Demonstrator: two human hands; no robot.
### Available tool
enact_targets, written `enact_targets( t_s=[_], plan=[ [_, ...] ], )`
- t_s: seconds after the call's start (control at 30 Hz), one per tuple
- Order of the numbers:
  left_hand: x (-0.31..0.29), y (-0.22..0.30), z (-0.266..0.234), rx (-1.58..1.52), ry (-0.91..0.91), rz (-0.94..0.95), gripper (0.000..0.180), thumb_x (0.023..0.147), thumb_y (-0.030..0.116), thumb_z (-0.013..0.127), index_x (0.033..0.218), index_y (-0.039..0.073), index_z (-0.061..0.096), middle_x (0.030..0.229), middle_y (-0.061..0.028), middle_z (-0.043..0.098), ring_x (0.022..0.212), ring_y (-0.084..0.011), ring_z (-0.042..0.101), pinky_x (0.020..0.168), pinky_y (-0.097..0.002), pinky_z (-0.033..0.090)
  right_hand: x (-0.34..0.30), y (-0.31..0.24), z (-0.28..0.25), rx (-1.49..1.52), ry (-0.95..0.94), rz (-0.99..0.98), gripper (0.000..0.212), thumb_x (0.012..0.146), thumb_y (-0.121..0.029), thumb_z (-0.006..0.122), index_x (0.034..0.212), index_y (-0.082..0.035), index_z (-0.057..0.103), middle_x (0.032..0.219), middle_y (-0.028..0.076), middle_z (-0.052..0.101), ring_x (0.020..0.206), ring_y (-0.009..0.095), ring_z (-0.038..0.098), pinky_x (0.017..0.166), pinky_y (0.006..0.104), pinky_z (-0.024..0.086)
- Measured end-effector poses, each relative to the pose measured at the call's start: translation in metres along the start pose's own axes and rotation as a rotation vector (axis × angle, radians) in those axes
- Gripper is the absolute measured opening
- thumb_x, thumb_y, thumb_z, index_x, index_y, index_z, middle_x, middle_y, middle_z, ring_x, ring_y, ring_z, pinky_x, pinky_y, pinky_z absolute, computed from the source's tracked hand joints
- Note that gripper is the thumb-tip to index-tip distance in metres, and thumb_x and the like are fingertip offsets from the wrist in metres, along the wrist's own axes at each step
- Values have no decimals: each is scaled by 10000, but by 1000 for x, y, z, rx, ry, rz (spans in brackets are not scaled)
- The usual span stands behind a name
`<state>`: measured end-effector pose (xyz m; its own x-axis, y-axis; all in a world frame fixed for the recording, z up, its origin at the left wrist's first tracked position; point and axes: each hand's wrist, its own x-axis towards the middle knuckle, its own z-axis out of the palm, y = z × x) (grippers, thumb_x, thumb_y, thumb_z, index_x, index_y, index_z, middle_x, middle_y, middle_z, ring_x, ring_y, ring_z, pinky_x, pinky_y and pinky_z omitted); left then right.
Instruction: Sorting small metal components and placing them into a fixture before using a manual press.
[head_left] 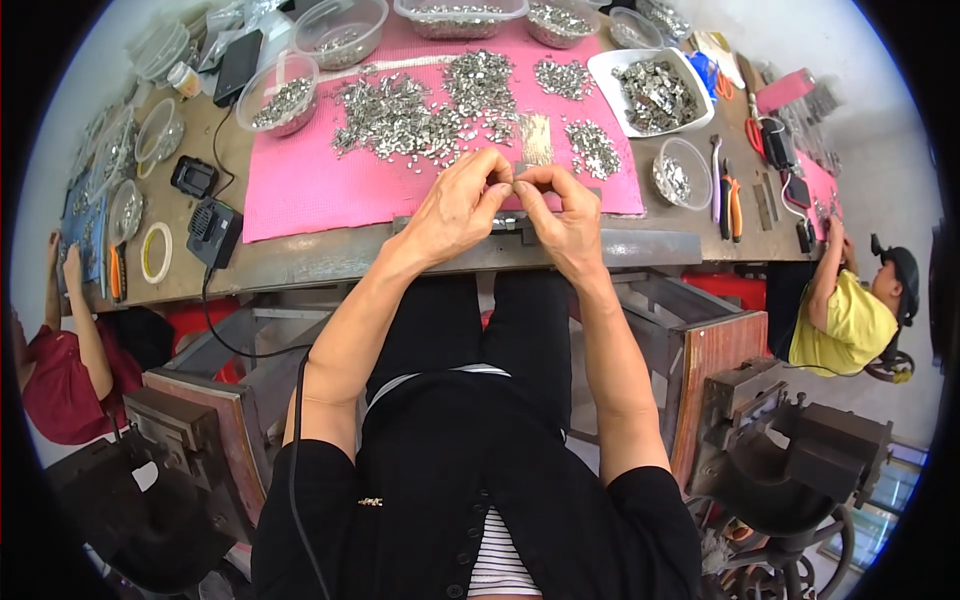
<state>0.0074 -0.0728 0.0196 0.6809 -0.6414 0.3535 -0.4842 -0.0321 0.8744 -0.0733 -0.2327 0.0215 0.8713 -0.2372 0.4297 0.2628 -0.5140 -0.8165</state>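
My left hand (462, 205) and my right hand (563, 215) meet over the near edge of the bench, thumbs and forefingers pinched together. Whatever sits between the fingertips is too small to make out. Just below them lies a dark metal fixture (512, 224) on the steel edge bar (640, 247). Past my hands, a pink mat (290, 195) carries heaps of small silvery metal pieces (400, 125). A smaller pile of metal pieces (593, 150) lies right of a pale worn block (536, 140).
A white tray (606, 68) of metal parts and a round clear tub (697, 160) stand at the right, near orange-handled pliers (736, 210). Left are a black charger (213, 232), its cable and a tape roll (146, 252). Co-workers in maroon (70, 370) and yellow (850, 325) sit either side.
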Motion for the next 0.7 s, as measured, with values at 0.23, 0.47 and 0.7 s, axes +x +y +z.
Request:
enact_targets(
  t_s=[0.23, 0.47, 0.7],
  plan=[
    [-13, 7, -5, -100, 20, -145, 110, 927, 0, 587, 1035, -6, 563, 874, -139, 605, 846, -288, 616, 774, -405, 501, -8, 1, 2, -98, -35, -54, 90, 872, 1, 682, 925, 5, 610, 882, 114, 670, 814, 242, 676, 734, 349, 531],
    [-41, 5, -15, 223, 134, -37, 122, 954, 12, 626, 1071, -23, 626, 975, -122, 679, 899, -210, 674, 814, -336, 537, -25, 3, 3, -87, -108, -103, 135, 832, 42, 663, 919, 4, 566, 953, 137, 662, 856, 300, 666, 774, 387, 532],
    [-49, 10, -6, 88, 199, -148, 107, 939, 48, 702, 1000, -7, 633, 965, -111, 720, 870, -206, 700, 793, -330, 547, -24, 3, 4, -145, -118, -164, 178, 793, 63, 668, 916, 2, 554, 963, 149, 664, 891, 330, 660, 794, 407, 532]
  ],
)
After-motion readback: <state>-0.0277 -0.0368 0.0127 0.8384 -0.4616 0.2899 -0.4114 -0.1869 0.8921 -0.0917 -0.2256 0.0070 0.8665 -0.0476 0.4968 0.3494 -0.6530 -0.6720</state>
